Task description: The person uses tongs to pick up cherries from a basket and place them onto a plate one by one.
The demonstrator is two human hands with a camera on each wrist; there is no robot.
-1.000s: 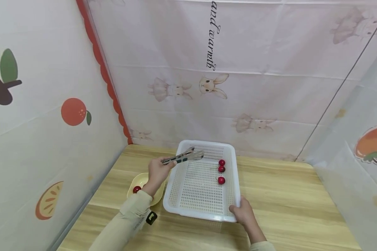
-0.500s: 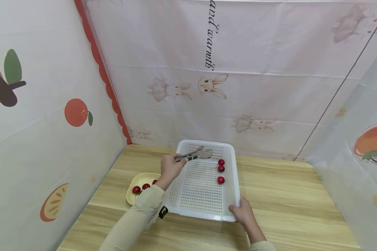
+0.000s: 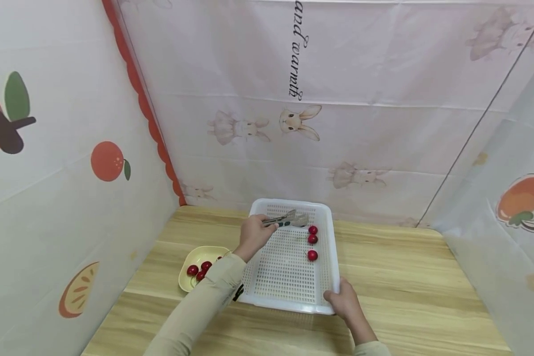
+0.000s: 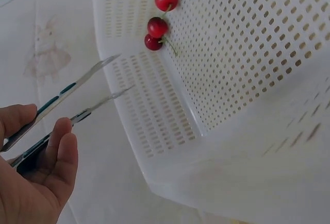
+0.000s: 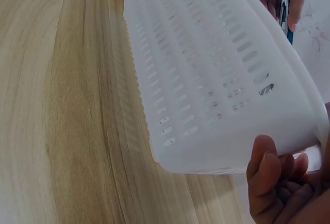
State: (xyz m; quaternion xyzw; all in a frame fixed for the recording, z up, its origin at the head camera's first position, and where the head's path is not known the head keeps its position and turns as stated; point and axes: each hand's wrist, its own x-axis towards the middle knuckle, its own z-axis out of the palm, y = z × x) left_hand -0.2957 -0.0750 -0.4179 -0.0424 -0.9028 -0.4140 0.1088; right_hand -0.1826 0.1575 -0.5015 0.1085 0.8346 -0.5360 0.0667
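Observation:
My left hand (image 3: 253, 236) holds a pair of metal tongs (image 4: 66, 87) with dark green grip patches, above the far left part of a white perforated plastic basket (image 3: 289, 307). In the left wrist view the tong tips stand apart with nothing between them. Three red cherries (image 3: 312, 239) with stems lie in the basket along its right side. My right hand (image 3: 347, 301) grips the basket's near right corner, thumb on top of the rim and fingers beneath, as the right wrist view shows.
Left of the basket, a yellow dish (image 3: 186, 257) holds several cherries (image 3: 193, 270), partly hidden by my left sleeve (image 3: 204, 301). All this stands on a wooden table (image 3: 400, 287). Printed cloth walls (image 3: 382, 133) close off the back and both sides.
My left hand has moved right with the tongs, from beside the dish to over the basket, bringing the tips close to the cherries. The right hand and the basket have stayed put.

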